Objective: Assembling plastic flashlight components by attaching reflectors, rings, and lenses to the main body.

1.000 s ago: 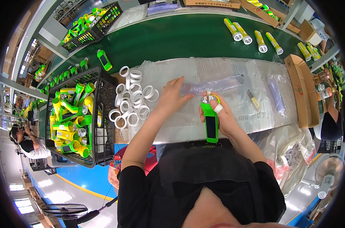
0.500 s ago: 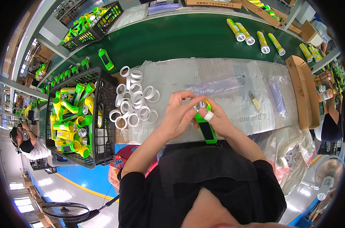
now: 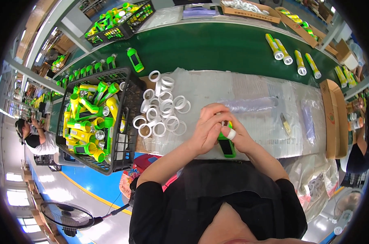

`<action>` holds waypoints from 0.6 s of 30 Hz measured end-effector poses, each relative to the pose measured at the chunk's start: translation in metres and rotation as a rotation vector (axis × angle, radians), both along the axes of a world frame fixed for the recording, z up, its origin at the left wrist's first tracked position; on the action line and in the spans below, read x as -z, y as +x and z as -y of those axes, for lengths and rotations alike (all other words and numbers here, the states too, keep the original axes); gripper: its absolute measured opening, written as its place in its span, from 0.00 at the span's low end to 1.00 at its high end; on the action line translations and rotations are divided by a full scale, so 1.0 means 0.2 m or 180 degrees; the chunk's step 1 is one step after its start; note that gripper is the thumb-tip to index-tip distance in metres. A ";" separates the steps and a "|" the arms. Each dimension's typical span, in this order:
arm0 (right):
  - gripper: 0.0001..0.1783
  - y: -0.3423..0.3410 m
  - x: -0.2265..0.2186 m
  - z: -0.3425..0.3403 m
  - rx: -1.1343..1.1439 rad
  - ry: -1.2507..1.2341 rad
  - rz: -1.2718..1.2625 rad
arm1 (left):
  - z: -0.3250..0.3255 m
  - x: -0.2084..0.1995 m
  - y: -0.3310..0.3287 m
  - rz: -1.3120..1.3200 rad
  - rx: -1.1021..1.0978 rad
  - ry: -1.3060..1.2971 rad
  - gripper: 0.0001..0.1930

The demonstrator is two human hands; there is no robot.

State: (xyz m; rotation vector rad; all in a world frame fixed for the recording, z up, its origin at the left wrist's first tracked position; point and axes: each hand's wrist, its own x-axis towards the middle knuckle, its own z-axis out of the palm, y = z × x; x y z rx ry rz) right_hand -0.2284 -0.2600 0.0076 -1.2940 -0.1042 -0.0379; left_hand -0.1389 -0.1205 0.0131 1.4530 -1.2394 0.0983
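We grasp the green flashlight (image 3: pixel 227 149) near its head with our right hand (image 3: pixel 241 138). Our left hand (image 3: pixel 210 127) curls over that head; whether it grips, we cannot tell. The dark-paneled body projects below both hands, at the tabletop (image 3: pixel 267 136) edge.

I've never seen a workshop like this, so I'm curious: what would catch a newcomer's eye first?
Probably the black crate at left, heaped with green and yellow flashlights. To its right, white rings lie clustered. At centre, the left hand and right hand meet over the far end of a green flashlight.
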 end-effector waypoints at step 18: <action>0.25 0.21 0.06 0.12 0.0625 -0.0043 0.0766 | -0.37 0.14 1.37 0.0112 -0.2448 0.3595 0.17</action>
